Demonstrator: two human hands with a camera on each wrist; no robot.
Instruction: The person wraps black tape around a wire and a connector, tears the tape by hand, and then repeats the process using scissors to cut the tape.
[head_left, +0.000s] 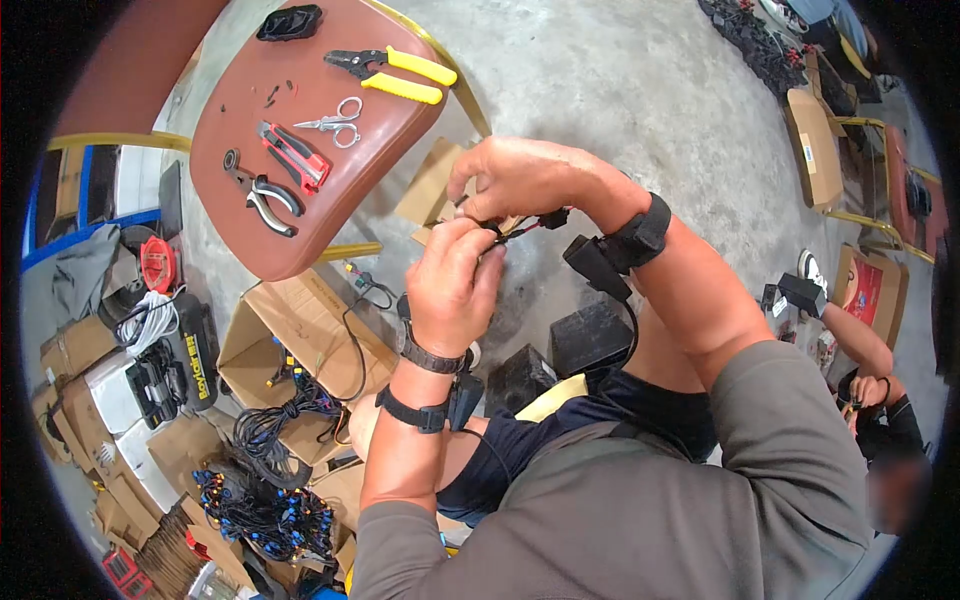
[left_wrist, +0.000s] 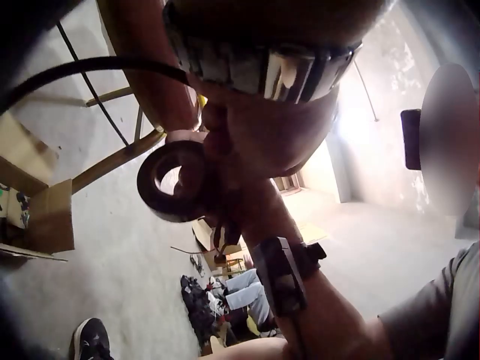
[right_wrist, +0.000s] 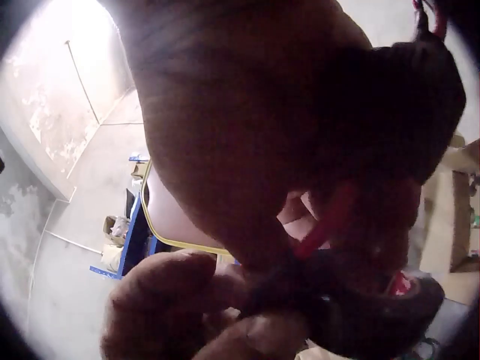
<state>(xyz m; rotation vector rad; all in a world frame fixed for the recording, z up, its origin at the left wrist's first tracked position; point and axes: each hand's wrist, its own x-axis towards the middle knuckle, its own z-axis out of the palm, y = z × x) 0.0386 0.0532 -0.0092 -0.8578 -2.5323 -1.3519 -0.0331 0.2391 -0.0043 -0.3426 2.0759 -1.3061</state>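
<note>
In the head view my left hand point(head_left: 450, 285) pinches a thin dark cable point(head_left: 515, 234) with a red wire in it. My right hand point(head_left: 530, 180) meets it from the far side, fingers curled at the same spot. The left wrist view has a black tape roll point(left_wrist: 154, 196) hanging at the fingers, below my left hand point(left_wrist: 274, 135); my right hand appears to grip it. Up close in the right wrist view, the red wire point(right_wrist: 330, 219) runs between my right hand point(right_wrist: 225, 112) and my left fingertips point(right_wrist: 161, 307), beside the tape roll point(right_wrist: 397, 326). Shadow hides the exact contacts.
A brown chair seat point(head_left: 370, 185) carries yellow-handled strippers point(head_left: 405, 75), scissors point(head_left: 340, 124), a red cutter point(head_left: 295, 158) and pliers point(head_left: 268, 200). Cable bundles point(head_left: 265, 510) and an open cardboard box point(head_left: 310, 320) are at the left. Another person's arm point(head_left: 855, 340) shows at the right.
</note>
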